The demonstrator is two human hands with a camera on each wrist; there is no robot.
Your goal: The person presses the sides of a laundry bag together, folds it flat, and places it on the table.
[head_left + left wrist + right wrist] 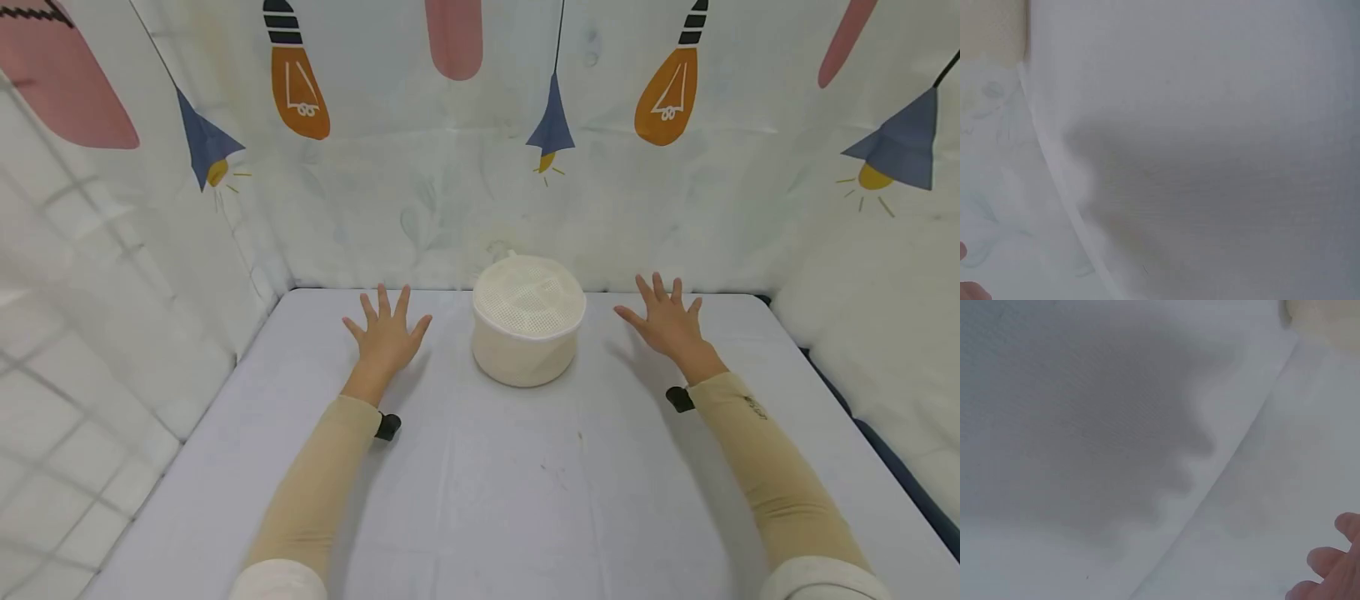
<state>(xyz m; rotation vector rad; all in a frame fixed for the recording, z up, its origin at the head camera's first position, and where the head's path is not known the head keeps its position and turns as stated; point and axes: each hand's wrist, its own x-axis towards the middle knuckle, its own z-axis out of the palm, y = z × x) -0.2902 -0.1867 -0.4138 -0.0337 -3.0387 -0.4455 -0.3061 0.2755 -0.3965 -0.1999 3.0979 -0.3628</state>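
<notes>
A cream, drum-shaped mesh laundry bag [525,354] with a netted top and white piping stands upright near the far edge of the table. To its left is my left hand [386,342], palm down with fingers spread, apart from the bag and holding nothing. On the other side my right hand [669,323] is likewise spread wide and empty, its thumb pointing toward the bag. Both hands cast shadows on the cloth. Part of the bag's side [991,28] shows in the left wrist view's corner, and fingertips [1325,559] show at lower right in the right wrist view.
A white cloth covers the table [480,500]. Behind it hangs a pale curtain [450,192] printed with lamps and bulbs, and white sheeting [90,333] closes the left side. A dark strip [911,483] runs along the right table edge.
</notes>
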